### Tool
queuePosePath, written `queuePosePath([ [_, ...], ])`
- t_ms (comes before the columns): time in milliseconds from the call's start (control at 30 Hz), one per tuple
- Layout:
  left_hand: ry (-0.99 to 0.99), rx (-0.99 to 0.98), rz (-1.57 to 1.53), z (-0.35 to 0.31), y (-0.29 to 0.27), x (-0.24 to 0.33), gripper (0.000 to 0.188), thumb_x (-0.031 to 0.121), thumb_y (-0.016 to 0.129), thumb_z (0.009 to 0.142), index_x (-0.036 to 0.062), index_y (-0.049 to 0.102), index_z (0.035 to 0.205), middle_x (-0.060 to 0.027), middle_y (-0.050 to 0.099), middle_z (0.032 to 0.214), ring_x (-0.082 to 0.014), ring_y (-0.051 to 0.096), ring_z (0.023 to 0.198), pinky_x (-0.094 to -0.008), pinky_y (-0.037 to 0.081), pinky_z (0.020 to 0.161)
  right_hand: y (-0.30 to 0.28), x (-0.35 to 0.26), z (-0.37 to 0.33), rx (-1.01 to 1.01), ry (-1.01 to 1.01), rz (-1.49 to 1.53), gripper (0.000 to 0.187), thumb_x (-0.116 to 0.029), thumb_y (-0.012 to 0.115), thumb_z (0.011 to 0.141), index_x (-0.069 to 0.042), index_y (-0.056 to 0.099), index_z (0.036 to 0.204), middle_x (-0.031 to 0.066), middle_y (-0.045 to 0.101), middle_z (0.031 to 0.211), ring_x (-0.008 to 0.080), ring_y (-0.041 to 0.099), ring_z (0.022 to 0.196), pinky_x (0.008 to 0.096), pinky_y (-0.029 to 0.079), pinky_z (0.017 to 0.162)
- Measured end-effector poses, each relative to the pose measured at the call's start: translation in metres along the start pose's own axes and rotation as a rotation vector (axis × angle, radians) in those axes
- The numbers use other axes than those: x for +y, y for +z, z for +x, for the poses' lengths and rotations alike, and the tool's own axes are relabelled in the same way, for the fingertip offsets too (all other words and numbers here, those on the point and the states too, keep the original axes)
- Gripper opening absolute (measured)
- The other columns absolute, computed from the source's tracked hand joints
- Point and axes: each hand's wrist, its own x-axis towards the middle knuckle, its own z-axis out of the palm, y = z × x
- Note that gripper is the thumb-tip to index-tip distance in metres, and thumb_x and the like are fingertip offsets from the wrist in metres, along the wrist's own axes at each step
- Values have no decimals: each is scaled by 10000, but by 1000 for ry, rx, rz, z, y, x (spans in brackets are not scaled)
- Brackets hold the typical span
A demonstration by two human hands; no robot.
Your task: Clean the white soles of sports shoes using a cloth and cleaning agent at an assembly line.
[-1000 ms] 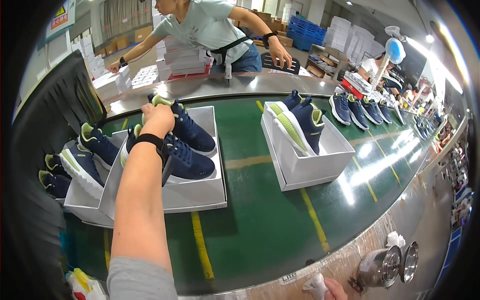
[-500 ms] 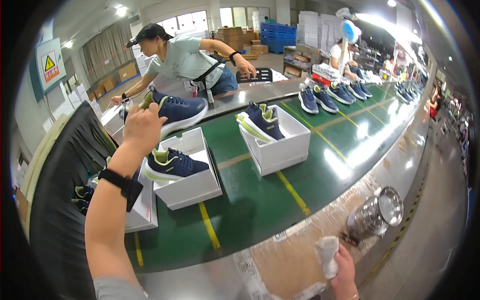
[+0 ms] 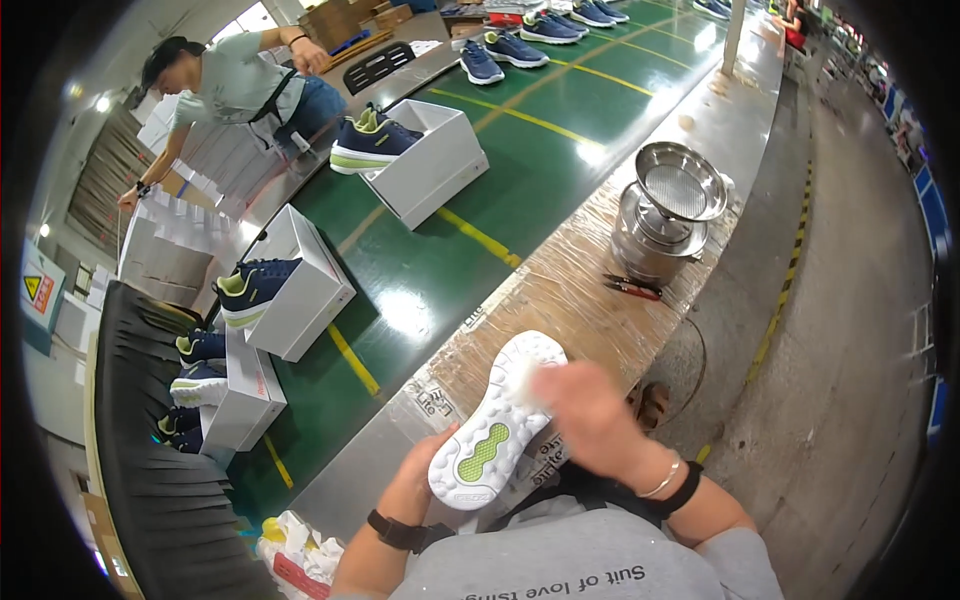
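Observation:
A navy sneaker (image 3: 498, 420) is turned sole up in front of me, showing a white sole with a lime-green inset near one end. My left hand (image 3: 415, 475) grips it along its side, fingers partly hidden beneath. Over the other end of the sole is my right hand (image 3: 590, 410), smeared by motion, closed on a white cloth (image 3: 528, 385) that touches the sole. Navy sneakers stick out of open white shoe boxes (image 3: 300, 310) on the green conveyor belt (image 3: 420, 290), the nearest going toward a black strip curtain (image 3: 150, 390).
A metal canister with a strainer-like top (image 3: 665, 215) stands on the wrapped ledge, with red-handled snips (image 3: 632, 288) beside it. Across the belt a co-worker (image 3: 250, 90) leans toward white cartons. Crumpled paper (image 3: 295, 550) lies at lower left. More sneakers (image 3: 515, 48) stand farther up the belt.
My left hand has come back from the far side of the belt with the sneaker, now sole up before me. My right hand has brought the white cloth onto the sole. The view has turned rightward.

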Motion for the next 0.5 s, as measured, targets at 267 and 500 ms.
queuePosePath([
  [267,-52,96,56,-12,16,-6,373,232,459,967,-103,553,1104,-186,649,1008,-253,659,847,-357,554,745,43,77,-11,39,266,-46,275,-57,508,796,-97,617,1045,89,596,1015,287,554,974,378,440,827],
  [500,39,103,138,-16,9,-2,360,261,468,961,-67,576,1063,-162,659,962,-246,664,790,-338,561,688,52,1,11,-185,1,142,386,-25,538,722,-105,591,1096,112,592,1083,277,548,1030,383,450,786],
])
